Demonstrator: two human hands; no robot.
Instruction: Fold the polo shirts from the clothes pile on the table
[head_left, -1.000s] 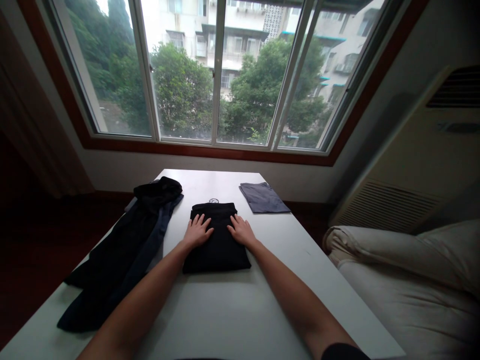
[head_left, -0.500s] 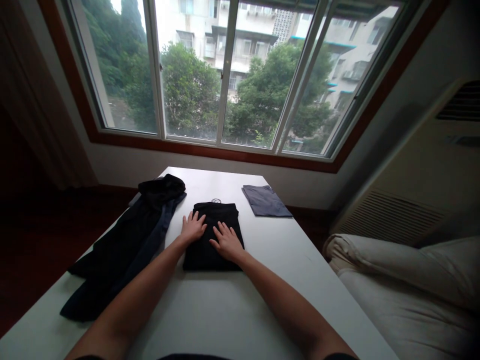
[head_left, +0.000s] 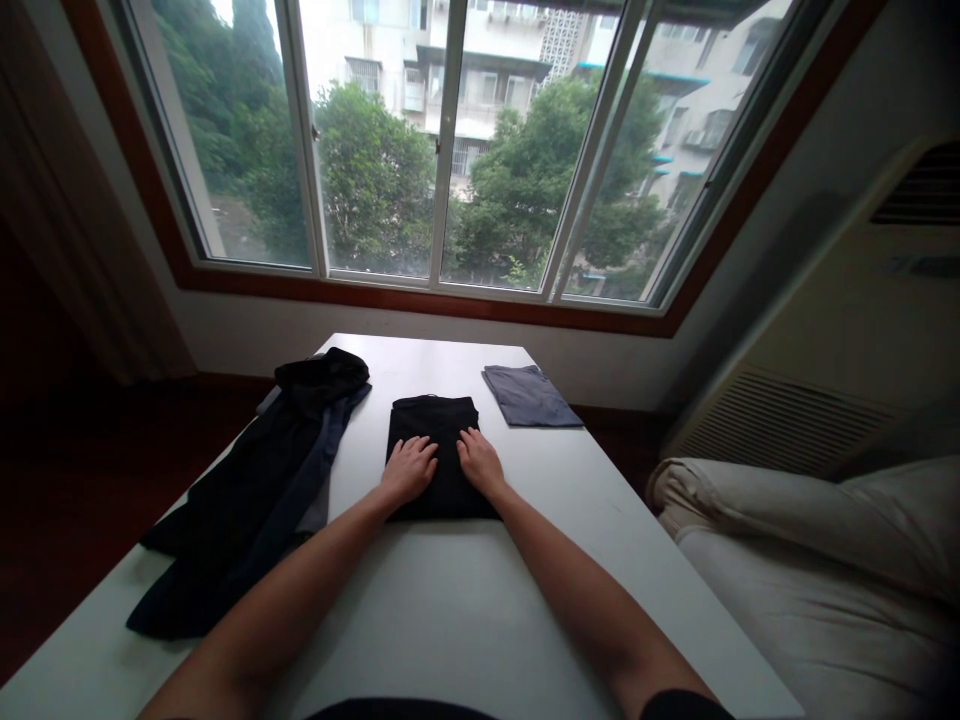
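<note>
A folded black garment lies flat near the middle of the white table, with a bit of thin cord at its far edge. My left hand rests on the left part of it, palm down, fingers apart and slightly bent. On its right side lies my right hand, also palm down with fingers loosely spread. Neither hand grips the cloth. The garment's kind cannot be told from its folded shape.
Loose dark clothes are heaped along the table's left side, partly over its edge. A folded grey garment lies at the far right edge. To the right stands a pale sofa, and a window is beyond the table.
Both hands have shifted right over the black garment, the left one also a little nearer to me. The garment has slid slightly away and right, and less of its cord shows.
</note>
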